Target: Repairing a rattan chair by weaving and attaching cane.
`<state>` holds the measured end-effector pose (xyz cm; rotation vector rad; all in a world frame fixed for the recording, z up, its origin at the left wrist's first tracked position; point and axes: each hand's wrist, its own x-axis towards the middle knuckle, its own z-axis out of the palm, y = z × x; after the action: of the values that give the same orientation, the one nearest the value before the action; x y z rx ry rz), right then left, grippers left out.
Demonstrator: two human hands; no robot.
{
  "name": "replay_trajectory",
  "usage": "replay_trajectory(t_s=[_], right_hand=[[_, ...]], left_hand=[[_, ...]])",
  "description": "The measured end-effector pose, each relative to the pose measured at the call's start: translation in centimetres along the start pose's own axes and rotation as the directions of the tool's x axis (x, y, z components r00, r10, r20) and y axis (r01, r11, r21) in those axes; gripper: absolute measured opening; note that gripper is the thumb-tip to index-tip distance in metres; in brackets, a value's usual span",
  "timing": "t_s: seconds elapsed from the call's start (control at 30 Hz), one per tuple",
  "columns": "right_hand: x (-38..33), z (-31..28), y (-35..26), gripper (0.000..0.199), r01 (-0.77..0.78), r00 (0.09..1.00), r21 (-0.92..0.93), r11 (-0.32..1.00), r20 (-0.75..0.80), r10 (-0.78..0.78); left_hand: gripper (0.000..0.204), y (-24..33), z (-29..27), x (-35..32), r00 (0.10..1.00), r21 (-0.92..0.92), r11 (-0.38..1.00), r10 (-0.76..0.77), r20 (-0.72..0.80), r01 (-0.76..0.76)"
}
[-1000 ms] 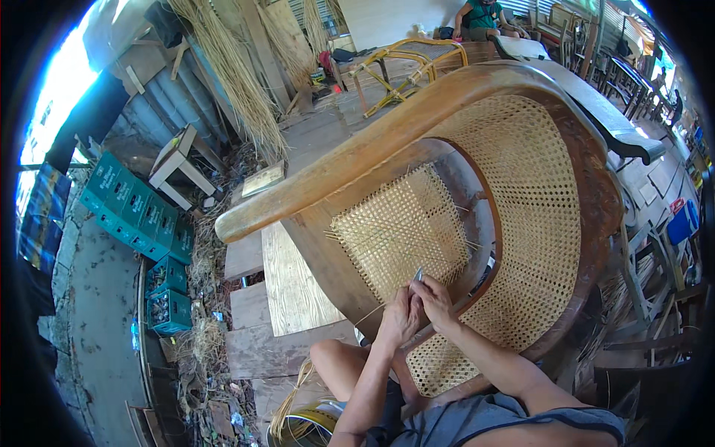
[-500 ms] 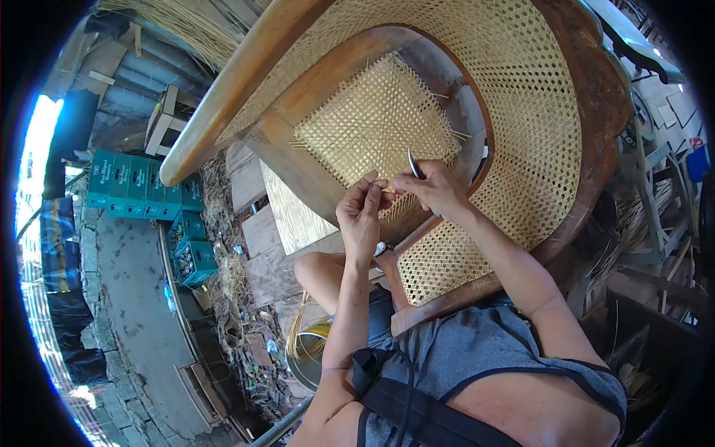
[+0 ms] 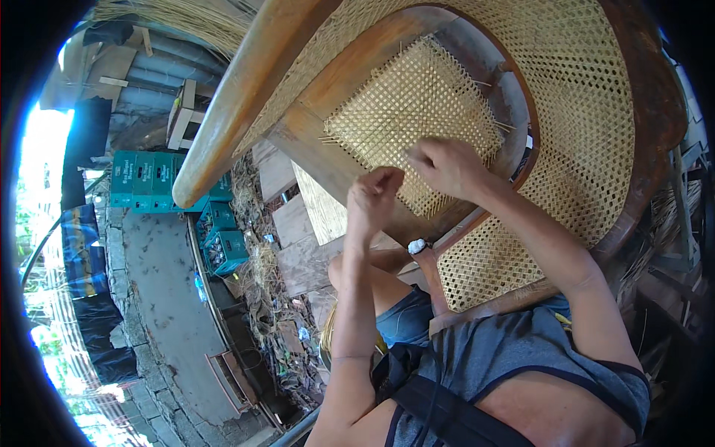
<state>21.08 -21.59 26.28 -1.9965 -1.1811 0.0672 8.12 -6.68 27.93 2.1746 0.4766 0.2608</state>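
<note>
A woven cane panel (image 3: 417, 104) with loose strand ends along its edges fills the opening of a wooden chair seat frame (image 3: 302, 123). My left hand (image 3: 372, 200) is raised over the front edge of the seat, fingers curled into a pinch; whatever is in them does not show. Close by on the right, my right hand (image 3: 453, 170) hovers above the panel's lower part with its fingers closed and blurred by motion. The slim pointed metal tool seen in it earlier cannot be made out. The hands are apart.
The chair's curved cane back (image 3: 573, 97) rises on the right, and a thick wooden armrest (image 3: 246, 104) crosses at upper left. A lower cane panel (image 3: 491, 264) is near my lap. Green crates (image 3: 153, 179) stand at left, near littered ground (image 3: 287, 335) and wooden boards (image 3: 298, 238).
My hands have drawn apart from meeting at the seat's front edge; the right has moved up over the panel. The pointed tool no longer shows. The whole view has shifted slightly.
</note>
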Motion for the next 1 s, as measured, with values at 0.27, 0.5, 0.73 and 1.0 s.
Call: replay_trajectory(t_s=[0.27, 0.5, 0.73, 1.0], right_hand=[[3.6, -0.6, -0.4, 0.031, -0.131, 0.991, 0.569, 0.812, 0.050, 0.126], [3.9, -0.6, -0.4, 0.028, -0.136, 0.991, 0.549, 0.824, 0.066, 0.120], [5.3, 2.1, 0.0, 0.034, -0.109, 0.994, 0.256, 0.961, -0.004, 0.114], [10.8, 6.1, 1.9, 0.025, -0.462, 0.875, 0.482, 0.745, 0.385, 0.293]], left_hand=[[0.025, -0.1, -5.1, 1.5, 0.943, -0.708, 0.640, -0.080, 0.323, 0.297], [0.027, 0.4, -5.4, 1.4, 0.928, -0.761, 0.541, -0.118, 0.353, 0.358], [0.016, 0.3, -4.2, 4.0, 0.991, 0.073, 0.994, -0.076, -0.111, 0.084], [0.014, -2.2, -8.9, 12.6, 0.911, 0.609, 0.766, 0.379, -0.164, -0.209]])
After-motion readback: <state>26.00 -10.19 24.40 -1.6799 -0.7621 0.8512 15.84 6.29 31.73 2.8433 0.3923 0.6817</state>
